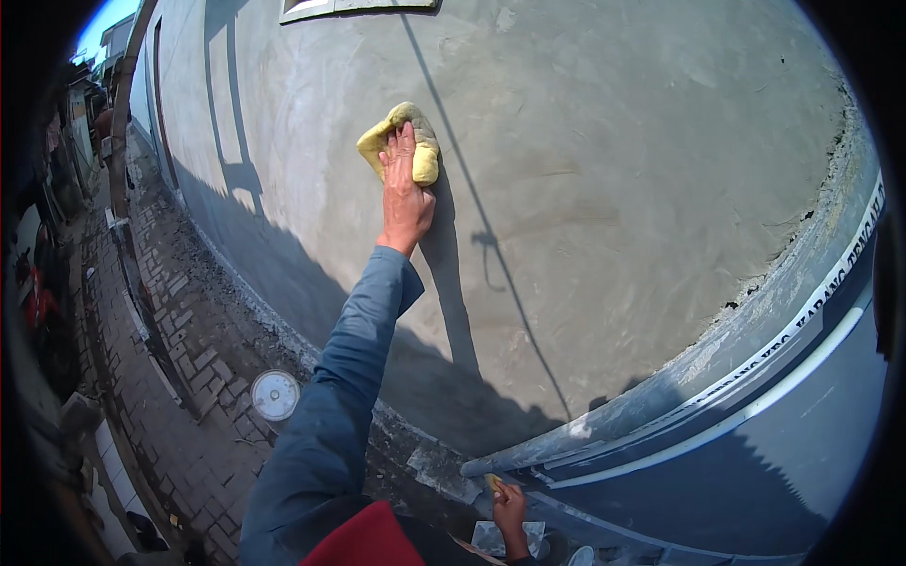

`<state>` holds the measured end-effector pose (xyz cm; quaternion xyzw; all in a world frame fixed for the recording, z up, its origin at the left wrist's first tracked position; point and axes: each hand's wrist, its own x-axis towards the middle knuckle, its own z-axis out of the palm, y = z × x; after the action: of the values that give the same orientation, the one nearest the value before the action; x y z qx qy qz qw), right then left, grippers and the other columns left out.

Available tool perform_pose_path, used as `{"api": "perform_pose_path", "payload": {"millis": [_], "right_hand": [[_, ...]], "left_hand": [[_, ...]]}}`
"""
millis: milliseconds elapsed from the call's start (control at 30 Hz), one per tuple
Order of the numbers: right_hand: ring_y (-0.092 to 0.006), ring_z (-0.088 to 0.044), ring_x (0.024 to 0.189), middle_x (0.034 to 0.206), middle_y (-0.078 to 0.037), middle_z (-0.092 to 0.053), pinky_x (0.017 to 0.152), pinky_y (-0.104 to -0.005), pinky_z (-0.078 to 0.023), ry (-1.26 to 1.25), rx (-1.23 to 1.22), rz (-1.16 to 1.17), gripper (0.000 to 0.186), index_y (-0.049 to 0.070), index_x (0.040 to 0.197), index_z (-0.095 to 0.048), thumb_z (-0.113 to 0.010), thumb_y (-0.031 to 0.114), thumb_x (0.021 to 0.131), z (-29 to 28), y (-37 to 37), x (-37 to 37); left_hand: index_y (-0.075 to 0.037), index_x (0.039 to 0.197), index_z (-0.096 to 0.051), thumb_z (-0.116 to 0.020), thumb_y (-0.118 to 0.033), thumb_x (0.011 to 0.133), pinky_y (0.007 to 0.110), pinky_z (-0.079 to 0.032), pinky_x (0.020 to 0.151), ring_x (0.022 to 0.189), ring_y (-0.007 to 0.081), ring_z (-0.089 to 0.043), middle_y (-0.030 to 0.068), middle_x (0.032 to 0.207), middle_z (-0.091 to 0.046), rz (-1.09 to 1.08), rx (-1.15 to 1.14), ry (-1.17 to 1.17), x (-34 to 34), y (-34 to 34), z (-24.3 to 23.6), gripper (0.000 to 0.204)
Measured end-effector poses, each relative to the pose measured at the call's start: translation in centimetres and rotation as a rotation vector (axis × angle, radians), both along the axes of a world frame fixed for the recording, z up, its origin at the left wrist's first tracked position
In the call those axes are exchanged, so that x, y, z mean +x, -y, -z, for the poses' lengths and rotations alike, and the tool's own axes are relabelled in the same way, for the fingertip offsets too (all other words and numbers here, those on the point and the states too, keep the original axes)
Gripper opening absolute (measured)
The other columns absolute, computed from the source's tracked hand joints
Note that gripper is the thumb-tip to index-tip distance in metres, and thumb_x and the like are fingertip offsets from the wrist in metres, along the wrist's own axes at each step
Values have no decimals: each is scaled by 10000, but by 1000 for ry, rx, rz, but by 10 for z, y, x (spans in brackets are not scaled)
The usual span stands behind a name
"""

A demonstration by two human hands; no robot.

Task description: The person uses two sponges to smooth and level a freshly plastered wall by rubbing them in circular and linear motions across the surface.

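While pressed to the grey wall [585,141], one yellow sponge [425,156] under the left hand [407,200], high on the sunlit face. Fingers close together, nearly straight, spread over the sponge and holding it flat. Right hand [511,510]: low, near the bottom edge; fingers drawn narrow around a small yellow piece [494,482], exact kind too small to tell.

Step in hand, as judged: rubbing down or smoothing the plaster. Next move, as judged: calling for even pressure and a steady sweep, with care around the rough lower edge.

Materials: sponge thick, soft, bent at the corners, smeared grey; plaster matt, faintly mottled with trowel marks; sleeve [344,354] of creased blue cloth; white lid [276,395], round and flat; paving [222,415] of small blocks, uneven; pipe [736,422] pale, smooth, curved by the lens.
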<state>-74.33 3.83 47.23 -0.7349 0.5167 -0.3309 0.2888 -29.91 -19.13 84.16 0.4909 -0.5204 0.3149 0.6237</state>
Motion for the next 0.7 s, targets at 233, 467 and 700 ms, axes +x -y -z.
{"api": "perform_pose_path", "payload": {"millis": [233, 467, 700], "right_hand": [[-307, -651, 926, 988, -171, -666, 859, -371, -504, 66, 96, 69, 325, -13, 1095, -708, -631, -30, 779, -3, 5, -3], [-246, -628, 981, 1056, -140, -639, 884, -325, -489, 120, -27, 27, 317, -19, 1110, -704, -624, -47, 805, -83, 83, 87], [-221, -611, 919, 1021, -138, -617, 775, -301, -502, 205, -686, 80, 329, -7, 1166, -688, -608, -88, 857, -271, 143, 212]], "left_hand": [[-46, 1565, -175, -482, 64, 777, 491, -20, 1206, 1512, 375, -71, 141, 1630, -183, 121, 189, -296, -11, -29, 48, 854], [-77, 1560, -224, -469, 13, 822, 505, -142, 1202, 1489, 350, -202, 140, 1588, -295, -17, -56, 35, 133, 23, -98, 783], [-24, 1547, -220, -445, 58, 795, 506, -99, 1208, 1495, 361, -167, 131, 1616, -229, -61, 192, -346, 218, -5, -1, 789]]}}
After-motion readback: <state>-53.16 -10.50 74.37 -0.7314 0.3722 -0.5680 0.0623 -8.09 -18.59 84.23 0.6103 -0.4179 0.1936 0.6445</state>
